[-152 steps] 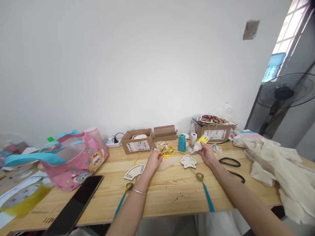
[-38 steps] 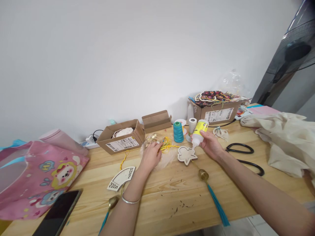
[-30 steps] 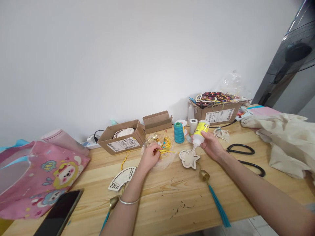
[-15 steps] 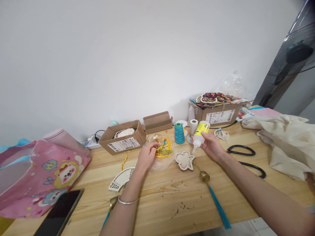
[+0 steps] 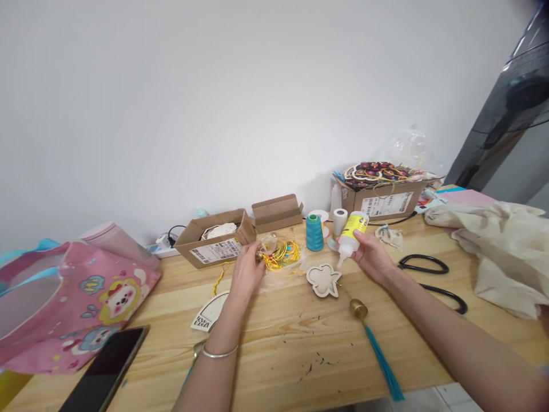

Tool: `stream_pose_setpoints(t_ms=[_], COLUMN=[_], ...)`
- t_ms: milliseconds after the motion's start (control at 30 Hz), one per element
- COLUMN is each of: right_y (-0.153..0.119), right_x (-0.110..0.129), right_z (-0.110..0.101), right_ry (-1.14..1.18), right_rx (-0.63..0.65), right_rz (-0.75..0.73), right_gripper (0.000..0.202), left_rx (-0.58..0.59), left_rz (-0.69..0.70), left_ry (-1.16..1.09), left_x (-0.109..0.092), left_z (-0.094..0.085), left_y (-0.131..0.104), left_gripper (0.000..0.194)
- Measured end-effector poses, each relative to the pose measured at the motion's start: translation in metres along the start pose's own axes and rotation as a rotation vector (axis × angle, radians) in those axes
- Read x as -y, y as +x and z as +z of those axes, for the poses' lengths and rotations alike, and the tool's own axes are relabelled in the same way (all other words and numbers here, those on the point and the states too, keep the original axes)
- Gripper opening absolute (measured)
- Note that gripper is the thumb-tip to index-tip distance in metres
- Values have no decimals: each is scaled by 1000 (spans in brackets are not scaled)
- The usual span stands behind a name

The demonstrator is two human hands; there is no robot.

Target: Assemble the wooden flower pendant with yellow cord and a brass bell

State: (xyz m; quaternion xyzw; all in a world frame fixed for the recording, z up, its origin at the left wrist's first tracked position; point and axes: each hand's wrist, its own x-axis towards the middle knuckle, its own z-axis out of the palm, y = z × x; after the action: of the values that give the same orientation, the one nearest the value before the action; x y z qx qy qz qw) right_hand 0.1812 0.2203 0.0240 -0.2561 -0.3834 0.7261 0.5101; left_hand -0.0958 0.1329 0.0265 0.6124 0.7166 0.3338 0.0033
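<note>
My right hand (image 5: 372, 256) grips a glue bottle (image 5: 354, 232) with a yellow label. The bottle tilts nozzle down, its tip just above the right edge of a flower-shaped wooden piece (image 5: 323, 280). A gold bell (image 5: 358, 309) with a teal tassel (image 5: 384, 363) lies beside that piece. At the left edge of a clear plastic bag (image 5: 269, 243) holding yellow cords (image 5: 283, 254), my left hand (image 5: 249, 268) has its fingers closed; what they pinch is hidden. Under my left forearm, a fan-shaped wooden piece (image 5: 209, 312) and another bell (image 5: 199, 347) are partly covered.
Behind the hands stand a teal thread cone (image 5: 314, 233), a white spool (image 5: 340, 220) and an open cardboard box (image 5: 214, 252). A fuller box (image 5: 386, 203) is at back right. Black-handled scissors (image 5: 446, 297) and cream cloth (image 5: 501, 252) lie right; a phone (image 5: 107, 366) and pink bag (image 5: 81, 309) left.
My left hand has drawn back leftward from over the yellow cords to the bag's left edge. My right hand still holds the glue bottle in nearly the same place.
</note>
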Motion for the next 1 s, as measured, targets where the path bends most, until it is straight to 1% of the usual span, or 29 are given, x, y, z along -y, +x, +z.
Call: stream_pose_setpoints(t_ms=[133,233,333,500,633,800,867,1000], right_y=[1,1,0,0,0,1,1,1], right_x=[0,0,-1,0,1,1,0,0], right_z=[1,0,1,2,2,1,1,1], right_ry=[12,26,27,11,11,17,16,14], right_rx=[9,7,0,-2,0,13,9,31], right_rz=[7,11,15,16,9,13,15,22], right_gripper=[24,24,23,22,23,23,22,21], left_rx=[39,46,20,-35,-22,61,87,162], left_rz=[17,13,6,-34,-20,37,61,121], left_ry=[-16,-34,-54,-114,-140,-123,-63,143], left_x=[0,-5,-12,-16,-14,-10,-9,-10], left_z=[7,14,19,23,18,6,2,-2], left_y=[-2,-1,2,5,5,4,3,1], left_gripper=[52,50,42,20,7,13,15,14])
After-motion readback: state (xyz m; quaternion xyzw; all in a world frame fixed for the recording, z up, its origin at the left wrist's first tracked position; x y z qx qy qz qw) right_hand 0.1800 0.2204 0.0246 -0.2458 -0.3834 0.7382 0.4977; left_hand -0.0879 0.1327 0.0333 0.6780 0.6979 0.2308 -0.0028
